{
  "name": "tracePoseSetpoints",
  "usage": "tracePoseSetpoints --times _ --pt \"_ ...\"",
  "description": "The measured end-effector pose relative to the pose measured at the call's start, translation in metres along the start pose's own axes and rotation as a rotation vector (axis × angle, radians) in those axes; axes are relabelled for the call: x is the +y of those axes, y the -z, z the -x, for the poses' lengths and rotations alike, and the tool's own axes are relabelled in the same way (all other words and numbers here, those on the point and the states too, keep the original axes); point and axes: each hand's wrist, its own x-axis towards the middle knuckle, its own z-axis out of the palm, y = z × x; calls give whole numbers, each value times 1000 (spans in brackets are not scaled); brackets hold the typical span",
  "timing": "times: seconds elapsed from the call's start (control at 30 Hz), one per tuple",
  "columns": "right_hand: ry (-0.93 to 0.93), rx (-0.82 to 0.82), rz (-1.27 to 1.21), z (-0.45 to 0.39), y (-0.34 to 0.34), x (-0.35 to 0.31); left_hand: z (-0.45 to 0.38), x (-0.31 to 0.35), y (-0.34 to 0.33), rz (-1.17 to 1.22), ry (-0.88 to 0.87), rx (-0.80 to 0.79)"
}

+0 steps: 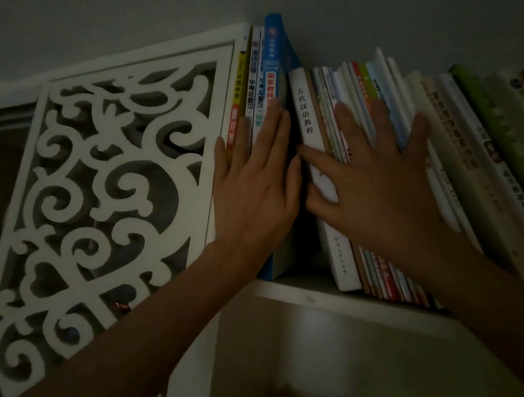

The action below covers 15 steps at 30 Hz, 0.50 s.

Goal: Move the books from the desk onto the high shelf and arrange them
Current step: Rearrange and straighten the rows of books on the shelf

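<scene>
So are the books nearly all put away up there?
Mostly, it seems. A long row of leaning books already stands on the white high shelf. In hand: the left hand presses flat on the tall blue-spined book by the white carved side panel, and the right hand pushes the white-spined book. Left: closing the gap and straightening. The desk isn't visible.

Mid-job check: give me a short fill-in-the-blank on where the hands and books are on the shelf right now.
1. The left hand presses flat on the ____ book beside the yellow book.
2. The right hand has its fingers ____ across the leaning books.
3. The white book leans toward the ____.
4. A ____ gap separates the blue book from the white book at the shelf.

Missing: blue; spread; left; dark
</scene>
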Motion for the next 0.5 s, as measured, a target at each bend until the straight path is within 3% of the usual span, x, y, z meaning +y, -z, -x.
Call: tracePoseSetpoints --times 0.13,0.27,0.4,0.5 --pt "-1 -74 -2 0 3 -1 -2 -4 8 43 -47 -53" --pt "-99 -33 -79 -10 18 -2 -11 -23 22 76 -154 -131" --pt "-235 101 -371 -64 31 1 -11 -35 19 189 -34 -160" --pt "-369 -26 -517 -111 26 -1 6 -34 14 287 -23 -162"
